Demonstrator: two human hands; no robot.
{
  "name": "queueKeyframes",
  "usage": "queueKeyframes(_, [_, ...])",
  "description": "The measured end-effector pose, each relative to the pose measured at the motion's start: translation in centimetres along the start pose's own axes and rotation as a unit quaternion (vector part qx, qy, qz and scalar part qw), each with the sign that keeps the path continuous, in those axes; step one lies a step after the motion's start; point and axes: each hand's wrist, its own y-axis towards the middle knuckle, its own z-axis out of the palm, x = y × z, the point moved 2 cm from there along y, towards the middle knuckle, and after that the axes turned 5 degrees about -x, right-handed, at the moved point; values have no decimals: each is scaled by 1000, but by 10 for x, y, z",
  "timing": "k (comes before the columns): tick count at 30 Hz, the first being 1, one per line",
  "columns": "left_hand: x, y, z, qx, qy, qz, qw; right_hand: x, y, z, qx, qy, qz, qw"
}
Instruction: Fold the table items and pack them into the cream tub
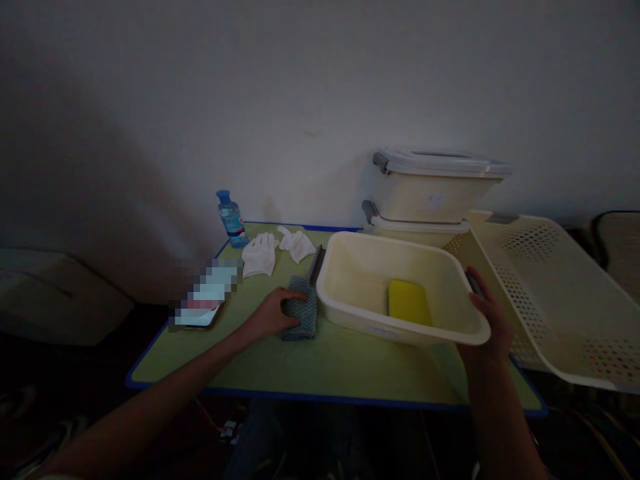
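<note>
My left hand [274, 312] is at the left edge of a folded blue-grey patterned cloth [304, 310] lying on the table. Its thumb and fingers are apart, and their tips touch the top of the cloth. On the right, my right hand [493, 323] grips the right end of a cream plastic storage box [350, 308], partly covering its grey handle. The box is lidless and tilted, with its right end raised. Inside, toward the front right, lies a yellow sponge-like pad [409, 302]. A grey handle [317, 265] juts from the box's left end, beside the cloth.
A green table [240, 367] with a blue rim bears white gloves [260, 255], a blue bottle [232, 220] and a phone [207, 297], partly pixelated. Stacked lidded boxes [430, 193] stand behind. A perforated cream basket [520, 320] stands at the right. The wall closes off the back.
</note>
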Motion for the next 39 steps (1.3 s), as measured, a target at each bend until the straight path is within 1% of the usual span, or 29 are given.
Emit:
queueKeyframes(3, [-3,-1,-5,9,-39,-21,999,-2,0,-1,3,-5,0,1000])
queueKeyframes(6, [-9,-6,-17,15,-62,-17,998,-3,0,-3,10,-15,-5,1000])
queueKeyframes(11, [-21,-17,-49,-11,-49,-5,999,-4,0,-6,33,-32,-30,998])
queueKeyframes(15, [-34,-18,-82,-59,7,-8,998,-4,-2,-7,29,-36,-27,999])
queueKeyframes(17, [-49,-15,-101,-88,5,-8,996,-3,-5,-6,33,-35,-32,998])
queueKeyframes(19, [-70,-11,-118,-123,15,6,992,-3,-8,-4,28,-31,-34,999])
queueKeyframes(20, [-83,-8,-125,-149,32,19,988,-2,-10,-3,22,-28,-34,999])
queueKeyframes(22, [-111,-2,-130,-159,44,56,985,-2,-14,-1,11,-23,-37,999])
queueKeyframes(23, [-125,1,-128,-147,37,72,986,-1,-16,-1,9,-21,-42,999])
queueKeyframes(25, [-149,7,-115,-94,14,92,991,-1,-21,1,9,-20,-59,998])
queueKeyframes(27, [-167,12,-93,-26,1,110,994,0,-25,1,13,-23,-79,997])
queueKeyframes(29, [-176,17,-67,46,22,120,991,1,-29,1,15,-27,-95,995])
queueKeyframes(32, [-179,24,-31,120,77,149,979,2,-32,0,16,-26,-98,995])
queueKeyframes(34, [-176,30,-11,153,109,154,970,2,-34,-1,17,-33,-105,994])
queueKeyframes(36, [-173,36,3,167,145,150,964,2,-34,-2,18,-46,-120,992])
queueKeyframes(39, [-166,45,18,179,188,138,956,3,-36,-2,17,-49,-133,990])
